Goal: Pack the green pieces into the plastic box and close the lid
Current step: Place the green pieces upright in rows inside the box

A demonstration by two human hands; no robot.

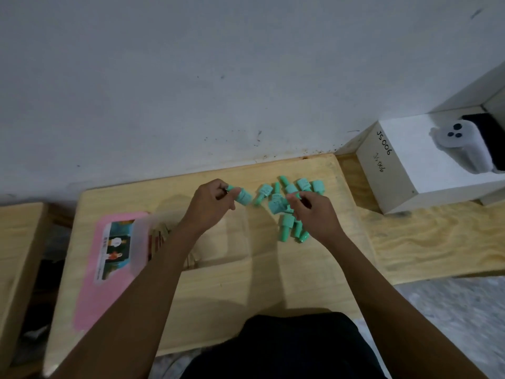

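A person is sitting at a pale wooden bench (218, 283) and is reaching forward with both bare arms. The left hand (210, 205) is grasping one small mint-green plastic piece (241, 196), shaped like a little bottle with a narrow neck; the fingers are closing around its thin end, and the wider end is sticking out to the right. The right hand (311, 209) is resting on the heap of the other mint-green plastic pieces (289, 206), and its fingertips are pinching one piece at the top of the heap. The heap is lying on the far right part of the bench, near the grey wall (218, 77), and some pieces are lying across each other. The held piece is just left of the heap.

The transparent plastic box (207, 228) is standing on the bench between the two forearms, near the heap, and it is hard to see because it is so clear. Its pink lid with a picture label (109, 266) is lying to the left of the box, partly under the left forearm. I cannot tell if the lid is attached to the box.

On the right, beside the bench, a white cardboard box with handwritten letters (410, 165) is standing on a plywood surface (437, 242), well apart from the heap.
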